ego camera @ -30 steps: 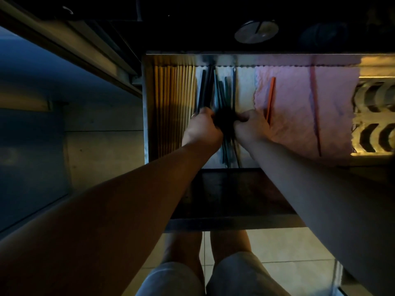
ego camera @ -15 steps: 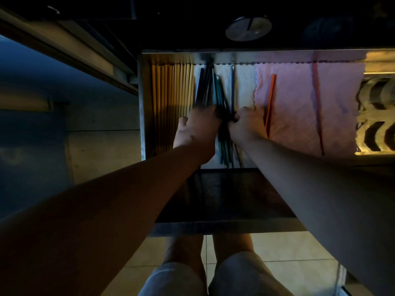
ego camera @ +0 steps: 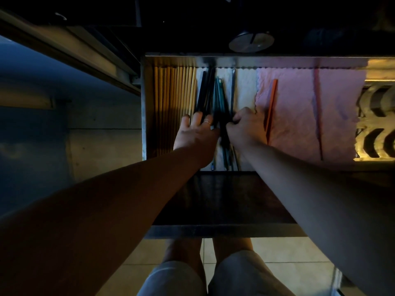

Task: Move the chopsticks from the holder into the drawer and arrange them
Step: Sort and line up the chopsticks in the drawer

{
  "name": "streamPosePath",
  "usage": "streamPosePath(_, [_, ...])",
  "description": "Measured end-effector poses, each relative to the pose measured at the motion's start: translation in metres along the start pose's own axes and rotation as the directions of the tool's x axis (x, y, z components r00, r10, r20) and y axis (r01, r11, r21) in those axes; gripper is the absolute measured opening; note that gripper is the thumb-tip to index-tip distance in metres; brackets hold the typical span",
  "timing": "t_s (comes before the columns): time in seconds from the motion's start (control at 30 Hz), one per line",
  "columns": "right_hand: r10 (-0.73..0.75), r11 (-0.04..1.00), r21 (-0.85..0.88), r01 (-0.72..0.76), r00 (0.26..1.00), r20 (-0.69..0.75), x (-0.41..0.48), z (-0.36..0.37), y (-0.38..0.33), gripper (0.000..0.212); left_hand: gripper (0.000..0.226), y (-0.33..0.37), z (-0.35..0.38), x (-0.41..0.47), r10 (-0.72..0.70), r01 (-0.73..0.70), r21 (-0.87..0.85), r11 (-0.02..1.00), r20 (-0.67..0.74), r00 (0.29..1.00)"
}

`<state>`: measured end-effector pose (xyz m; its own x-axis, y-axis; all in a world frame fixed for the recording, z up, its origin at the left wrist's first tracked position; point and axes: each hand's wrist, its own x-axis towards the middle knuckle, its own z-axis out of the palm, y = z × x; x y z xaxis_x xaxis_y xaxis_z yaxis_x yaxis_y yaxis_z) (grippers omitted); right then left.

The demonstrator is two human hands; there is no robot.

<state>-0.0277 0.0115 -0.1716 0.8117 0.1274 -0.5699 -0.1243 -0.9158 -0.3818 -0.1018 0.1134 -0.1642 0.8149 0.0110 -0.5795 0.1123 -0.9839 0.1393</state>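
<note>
An open drawer (ego camera: 144,107) holds a neat row of wooden chopsticks (ego camera: 173,92) along its left side. A loose bunch of dark and teal chopsticks (ego camera: 215,92) lies beside them on a white liner. My left hand (ego camera: 195,133) lies on the left dark sticks with its fingers stretched forward. Curled at the bunch's right side, my right hand (ego camera: 243,127) pinches some of the dark sticks. An orange chopstick (ego camera: 271,105) and a red chopstick (ego camera: 318,112) lie apart on a pink cloth (ego camera: 299,116).
The drawer's dark front panel (ego camera: 224,199) juts toward me above the tiled floor. A round metal lid (ego camera: 251,42) sits on the dark counter behind the drawer. A patterned rack (ego camera: 378,124) fills the drawer's right end. A cabinet face stands at left.
My left hand has spread its fingers flat over the left dark sticks. The dark bunch has fanned out a little at the far end. My right hand has stayed at the bunch's right side.
</note>
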Motion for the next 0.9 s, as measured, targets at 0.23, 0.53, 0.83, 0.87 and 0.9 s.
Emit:
streamPosePath(0.23, [-0.033, 0.999, -0.019, 0.033, 0.999, 0.006, 0.0, -0.002, -0.004, 0.021, 0.044, -0.006, 0.006, -0.006, 0.006, -0.007, -0.027, 1.0, -0.021, 1.0])
streamPosePath(0.53, [0.013, 0.994, -0.104, -0.01, 0.999, 0.03, 0.011, 0.006, 0.009, 0.029, 0.082, -0.005, 0.023, -0.006, 0.078, -0.078, -0.002, 0.997, 0.019, 0.997])
streamPosePath(0.83, [-0.247, 0.967, -0.061, 0.248, 0.969, 0.021, 0.003, 0.007, 0.015, 0.015, 0.089, -0.004, 0.021, -0.009, 0.117, -0.122, 0.047, 0.991, 0.098, 0.988])
streamPosePath(0.87, [-0.258, 0.961, -0.092, 0.26, 0.966, 0.032, 0.002, 0.007, 0.013, 0.019, 0.089, -0.004, 0.02, -0.01, 0.119, -0.125, 0.049, 0.991, 0.104, 0.987])
streamPosePath(0.9, [-0.258, 0.957, -0.128, 0.26, 0.966, 0.032, 0.001, 0.008, 0.01, 0.022, 0.088, -0.005, 0.019, -0.011, 0.12, -0.126, 0.052, 0.991, 0.098, 0.988])
